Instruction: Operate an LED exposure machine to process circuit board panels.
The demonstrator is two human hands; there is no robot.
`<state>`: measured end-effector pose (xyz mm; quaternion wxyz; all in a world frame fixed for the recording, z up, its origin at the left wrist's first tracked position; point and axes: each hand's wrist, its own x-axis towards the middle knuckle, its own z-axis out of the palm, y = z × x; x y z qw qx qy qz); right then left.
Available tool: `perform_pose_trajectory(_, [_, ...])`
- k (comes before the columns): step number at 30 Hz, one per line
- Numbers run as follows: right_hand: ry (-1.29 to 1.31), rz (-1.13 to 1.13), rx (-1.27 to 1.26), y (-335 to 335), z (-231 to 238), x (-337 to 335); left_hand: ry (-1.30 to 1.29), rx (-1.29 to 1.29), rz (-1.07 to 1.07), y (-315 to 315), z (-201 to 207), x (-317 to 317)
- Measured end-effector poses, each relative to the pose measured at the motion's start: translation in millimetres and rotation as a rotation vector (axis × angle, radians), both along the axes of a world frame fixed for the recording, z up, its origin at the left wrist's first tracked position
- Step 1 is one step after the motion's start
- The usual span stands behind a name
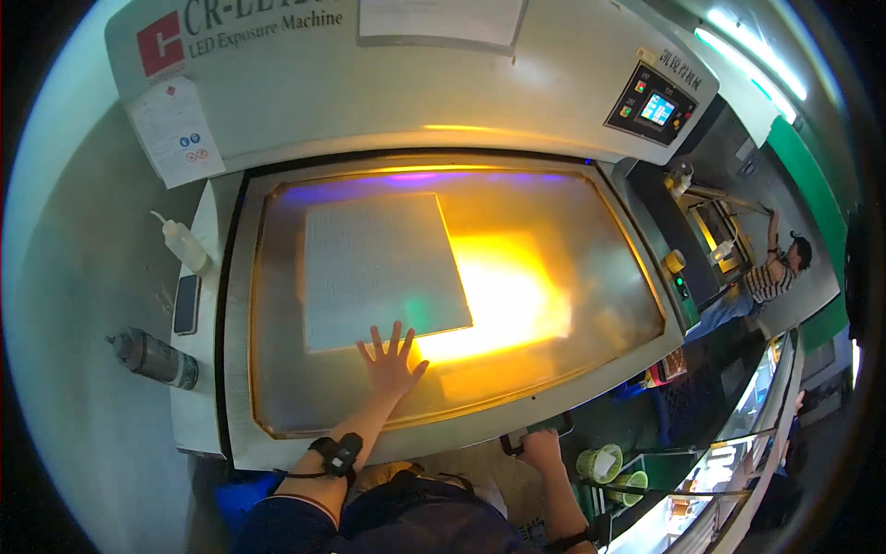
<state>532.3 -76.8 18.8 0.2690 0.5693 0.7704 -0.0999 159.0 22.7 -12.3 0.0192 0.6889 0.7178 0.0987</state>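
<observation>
Pale panel (378, 268), near edge under left grip (390, 373), splayed, empty; right grip (542, 450) curled round black handle (507, 446).

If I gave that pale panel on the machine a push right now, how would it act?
The panel would probably slide rather than roll, since it lies flat and the surface around it looks smooth. Its neat, unwrinkled outline suggests some stiffness, though its thickness is hard to judge. Tipping seems unlikely, as it sits so low.
</observation>
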Motion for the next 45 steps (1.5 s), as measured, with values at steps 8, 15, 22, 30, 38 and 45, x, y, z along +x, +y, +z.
perform_pose_trajectory(8, [0.933, 0.096, 0.147, -8.5, 33.3, 13.6, 0.133, 0.042, 0.104, -0.9, -13.7, 1.1])
perform_pose_trajectory(15, [1.071, -0.193, -0.825, -2.9, -50.4, 75.9, 0.208, -0.044, 0.06, 44.3, 5.3, 120.9])
perform_pose_trajectory(22, [0.703, -0.23, 0.14, 154.0, -140.9, 107.2, 0.204, -0.102, 0.098, 54.7, 18.7, 126.1])
perform_pose_trajectory(30, [0.7, -0.392, 0.233, 144.4, -190.6, 122.3, 0.144, -0.103, 0.082, 54.2, 10.4, 131.4])
perform_pose_trajectory(38, [0.906, -0.494, 0.353, 84.5, -199.0, 114.9, 0.146, -0.057, 0.05, 53.5, 5.6, 132.5])
perform_pose_trajectory(45, [0.618, -0.56, -0.198, 48.1, -185.4, 191.3, 0.219, -0.04, 0.118, 41.2, 1.8, 110.2])
